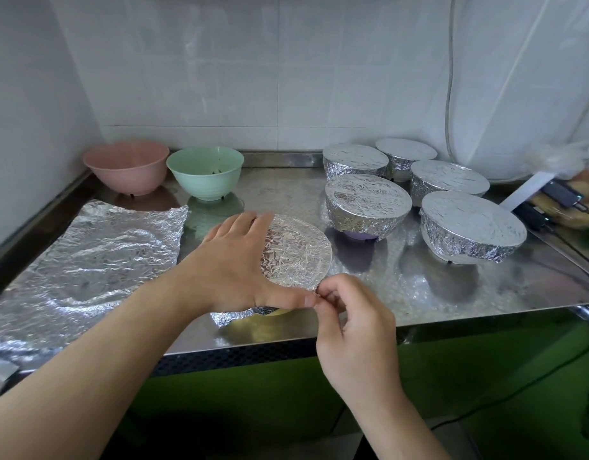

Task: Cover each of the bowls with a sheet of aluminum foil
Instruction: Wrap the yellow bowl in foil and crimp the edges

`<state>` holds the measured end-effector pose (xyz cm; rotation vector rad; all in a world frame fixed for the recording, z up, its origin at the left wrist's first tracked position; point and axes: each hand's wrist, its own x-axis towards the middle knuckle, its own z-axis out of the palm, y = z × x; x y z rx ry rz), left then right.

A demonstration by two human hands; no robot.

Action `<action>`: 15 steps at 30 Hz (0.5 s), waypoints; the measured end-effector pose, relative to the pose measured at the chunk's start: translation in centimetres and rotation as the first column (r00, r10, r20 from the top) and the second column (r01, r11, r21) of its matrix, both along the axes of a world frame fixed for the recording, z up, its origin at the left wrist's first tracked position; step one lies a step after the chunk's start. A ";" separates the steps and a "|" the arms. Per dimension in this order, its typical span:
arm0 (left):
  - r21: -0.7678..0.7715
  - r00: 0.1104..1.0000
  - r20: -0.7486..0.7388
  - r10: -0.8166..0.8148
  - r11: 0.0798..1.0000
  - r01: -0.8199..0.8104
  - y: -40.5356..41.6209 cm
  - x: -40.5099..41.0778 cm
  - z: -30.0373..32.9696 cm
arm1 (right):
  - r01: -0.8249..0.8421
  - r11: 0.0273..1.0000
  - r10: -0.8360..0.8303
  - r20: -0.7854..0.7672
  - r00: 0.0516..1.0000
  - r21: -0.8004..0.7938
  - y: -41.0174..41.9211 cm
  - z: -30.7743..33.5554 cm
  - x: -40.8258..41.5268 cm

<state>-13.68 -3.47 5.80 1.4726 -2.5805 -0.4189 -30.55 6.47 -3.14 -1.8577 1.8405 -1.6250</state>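
I see the left hand (pixel 233 260) lying flat on the foil-covered bowl (pixel 296 254) near the counter (pixel 452 293) front edge — fingers straight — while the right hand (pixel 349 313) pinches the foil rim beside it.

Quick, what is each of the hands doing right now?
Left hand: open, fingers straight, pressing on the foil over the bowl.
Right hand: fingers curled, pinching the foil's edge at the rim.
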 end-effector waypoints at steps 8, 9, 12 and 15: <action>-0.001 1.000 0.019 -0.007 1.000 0.007 0.0 0.0 0.1 | -0.266 0.940 0.165 0.397 0.903 0.215 -0.7 1.8 -2.2; 0.002 1.000 0.019 -0.006 1.000 0.006 0.0 0.0 0.1 | -0.283 0.928 0.167 0.407 0.898 0.244 -0.8 2.1 -2.5; 0.015 1.000 0.015 -0.008 1.000 0.008 0.0 0.1 0.1 | -0.310 0.903 0.169 0.415 0.894 0.299 -1.3 2.9 -3.0; 0.025 1.000 0.010 -0.008 1.000 0.007 0.0 0.1 0.2 | -0.270 0.906 0.118 0.418 0.901 0.326 -2.0 3.2 -3.2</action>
